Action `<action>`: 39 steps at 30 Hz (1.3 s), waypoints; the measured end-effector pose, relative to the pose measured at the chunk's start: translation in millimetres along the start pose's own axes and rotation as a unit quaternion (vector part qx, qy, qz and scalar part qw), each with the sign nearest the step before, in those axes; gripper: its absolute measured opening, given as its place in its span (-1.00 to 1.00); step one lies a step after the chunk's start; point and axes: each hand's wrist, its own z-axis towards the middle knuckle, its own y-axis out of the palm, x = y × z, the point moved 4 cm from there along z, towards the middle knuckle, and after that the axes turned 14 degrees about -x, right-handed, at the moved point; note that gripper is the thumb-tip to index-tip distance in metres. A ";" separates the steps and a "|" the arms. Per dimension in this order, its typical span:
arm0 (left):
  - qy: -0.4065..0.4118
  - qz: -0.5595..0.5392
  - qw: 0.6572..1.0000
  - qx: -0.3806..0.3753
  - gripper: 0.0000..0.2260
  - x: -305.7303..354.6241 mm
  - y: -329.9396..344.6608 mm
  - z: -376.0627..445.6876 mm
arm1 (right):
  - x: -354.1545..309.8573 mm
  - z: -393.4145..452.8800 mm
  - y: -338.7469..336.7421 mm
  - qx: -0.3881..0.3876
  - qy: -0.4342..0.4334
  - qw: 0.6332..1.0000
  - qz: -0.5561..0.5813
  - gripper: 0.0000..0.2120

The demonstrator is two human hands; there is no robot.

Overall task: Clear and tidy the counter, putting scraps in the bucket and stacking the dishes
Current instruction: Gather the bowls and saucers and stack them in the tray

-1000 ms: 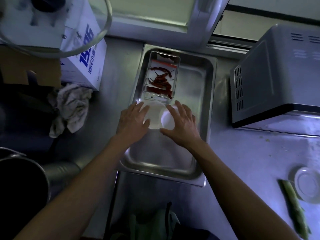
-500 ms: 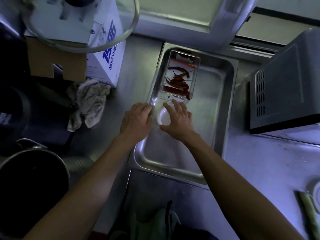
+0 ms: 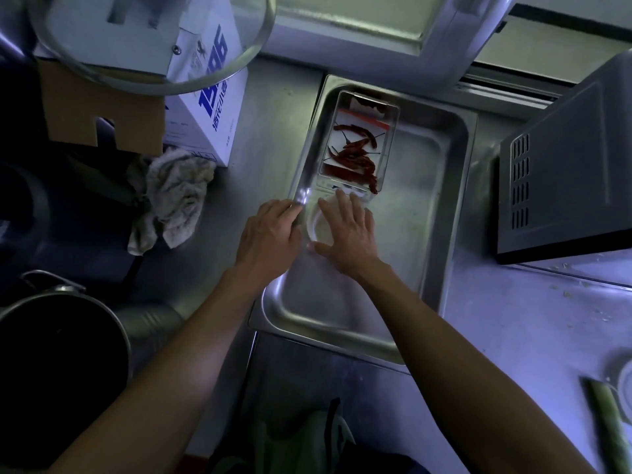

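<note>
Both hands, left (image 3: pixel 270 236) and right (image 3: pixel 347 230), reach forward, fingers spread flat.

The light is dim and bluish, brightest on the right side of the stainless steel surface (image 3: pixel 533 323), which shows a few pale specks. Along the far edge runs a white window frame (image 3: pixel 441 32) with frosted panes. A grey microwave oven (image 3: pixel 564 172) with side vents stands at the right. At the left, a white carton with blue print (image 3: pixel 208 107) sits beside brown cardboard (image 3: pixel 102 111), with a crumpled grey rag (image 3: pixel 171 200) just before it.
</note>
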 end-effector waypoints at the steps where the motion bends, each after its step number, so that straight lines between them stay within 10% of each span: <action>1: 0.000 -0.002 1.000 0.000 -0.67 0.1 0.6 0.2 | 0.0 0.5 1.1 0.004 -0.001 1.000 0.000 -0.13; 17: 0.007 0.009 1.000 -0.007 -0.64 8.4 -4.1 -11.8 | 5.1 -14.0 3.2 0.024 -0.007 0.999 0.025 -0.15; 39: 0.153 0.108 0.978 -0.091 -0.63 124.8 65.1 -84.9 | 75.2 -237.6 18.4 0.107 0.133 0.980 0.102 -0.45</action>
